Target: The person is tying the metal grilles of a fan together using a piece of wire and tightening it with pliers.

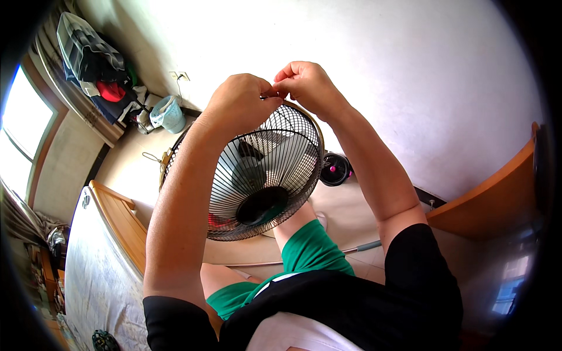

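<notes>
An electric fan with a black wire guard (pixel 266 169) stands in front of me, tilted so its dark round centre cap (pixel 261 206) faces me. My left hand (pixel 239 104) is at the top of the guard's rim, thumb and fingers pinched together. Close beside it, my right hand (pixel 311 89) is also closed in a pinch, its fingertips almost meeting the left ones. Whatever lies between the fingers is too small and covered to make out. Pale fan blades show through the wires, and my left forearm hides part of the guard's left side.
A light blue bin (pixel 168 114) stands by the wall near heaped clothes (pixel 102 82). A bed (pixel 102 263) with a wooden edge is at left. Behind the fan a black round object with pink parts (pixel 335 169) sits on the floor. A curved wooden panel (pixel 489 196) is at right.
</notes>
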### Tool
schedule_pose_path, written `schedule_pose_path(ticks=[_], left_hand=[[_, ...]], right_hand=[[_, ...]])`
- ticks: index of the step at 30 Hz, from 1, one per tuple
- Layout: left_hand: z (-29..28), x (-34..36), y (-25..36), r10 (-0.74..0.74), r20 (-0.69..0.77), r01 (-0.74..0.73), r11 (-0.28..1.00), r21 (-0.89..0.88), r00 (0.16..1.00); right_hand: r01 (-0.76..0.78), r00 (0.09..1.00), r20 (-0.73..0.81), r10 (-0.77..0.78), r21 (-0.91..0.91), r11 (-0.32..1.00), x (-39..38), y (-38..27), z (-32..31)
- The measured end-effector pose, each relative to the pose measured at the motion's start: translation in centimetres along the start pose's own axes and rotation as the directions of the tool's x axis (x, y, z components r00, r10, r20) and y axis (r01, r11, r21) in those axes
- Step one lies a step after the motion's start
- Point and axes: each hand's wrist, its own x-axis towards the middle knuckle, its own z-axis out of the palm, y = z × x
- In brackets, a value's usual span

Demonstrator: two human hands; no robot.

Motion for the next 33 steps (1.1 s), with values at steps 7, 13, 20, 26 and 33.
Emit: schedule_pose_path(ticks=[7,13,20,26,33], left_hand=[[0.0,0.0,0.4,-0.024,-0.001,0.024,0.999,0.029,1.000],[0.0,0.2,0.1,-0.025,-0.011,0.025,0.999,0.026,1.000],[-0.4,0.3,0.8,-0.052,0.018,0.052,0.998,-0.017,0.998],[-0.2,0.5,0.4,-0.033,-0.038,0.031,0.998,-0.054,0.999],[-0.1,0.1,0.6,-0.048,-0.017,0.047,0.998,-0.041,0.999]], right_hand=[[-0.131,0.988,0.086,0.125,0.067,0.989,-1.0,0.4,-1.1],[-0.098,0.977,0.212,0.038,0.278,0.955,-2.2,1.1,-1.2],[0.019,0.988,0.137,-0.071,0.349,0.937,-1.6,2.6,-0.4],[0.037,0.998,0.037,-0.049,0.270,0.962,-1.7,2.1,0.5],[0.045,0.999,0.014,-0.051,0.269,0.962,-2.3,2.0,0.8]])
